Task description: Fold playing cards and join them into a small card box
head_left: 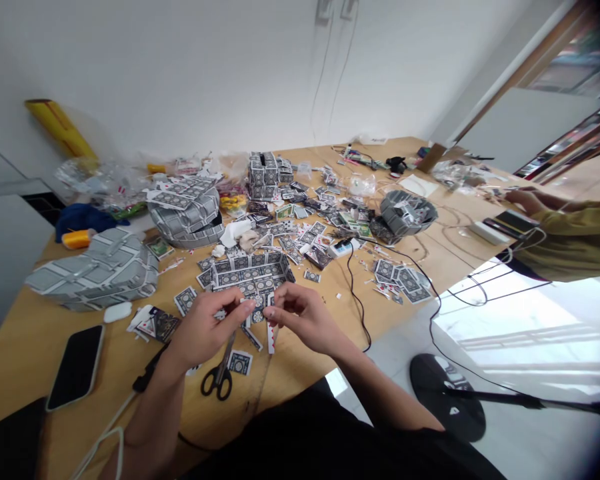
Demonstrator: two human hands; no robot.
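Nearest is the black clothing (290, 440) of the person, at six o'clock from the hands. On the table (387, 323), the scissors (217, 383) lie at seven o'clock, handles toward the person, and the phone (76, 367) between eight and nine. The right hand (300, 317) has thumb and finger closed on a card strip (271, 343) with red marks. The left hand (211, 325) holds its fingertips close together; whether they grip something, I cannot tell. Just beyond, at twelve o'clock, stands the open card tray (230, 278). Farther, a round card-patterned container (187, 217) is at eleven, a bowl (410, 217) at two.
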